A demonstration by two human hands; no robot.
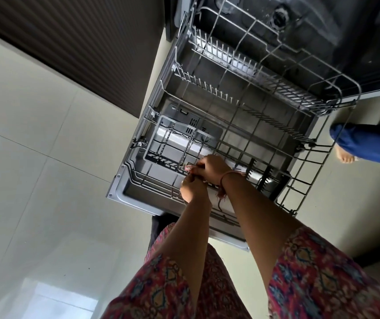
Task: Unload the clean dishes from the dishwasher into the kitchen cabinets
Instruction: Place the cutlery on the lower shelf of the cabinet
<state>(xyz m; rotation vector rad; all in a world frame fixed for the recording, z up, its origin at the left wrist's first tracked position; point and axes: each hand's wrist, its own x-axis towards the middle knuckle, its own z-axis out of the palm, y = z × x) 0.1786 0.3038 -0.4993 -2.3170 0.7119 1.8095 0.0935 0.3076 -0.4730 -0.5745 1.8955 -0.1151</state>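
The dishwasher door (138, 194) lies open with the lower rack (304, 180) pulled out over it and the upper rack (336, 88) pulled out above. No dishes show in either rack. A grey cutlery basket (159, 143) sits at the lower rack's left side. Both my hands meet at the rack's near edge beside that basket. My right hand (212, 168), with a thread band on its wrist, pinches a small pink item (188, 168). My left hand (193, 187) lies just under it with curled fingers; what they hold is hidden.
Another person's bare foot (345, 156) and blue trouser leg (368, 143) stand at the right of the racks. A dark ribbed cabinet front (80, 49) runs along the left of the dishwasher. Pale tiled floor (34, 169) spreads to the left.
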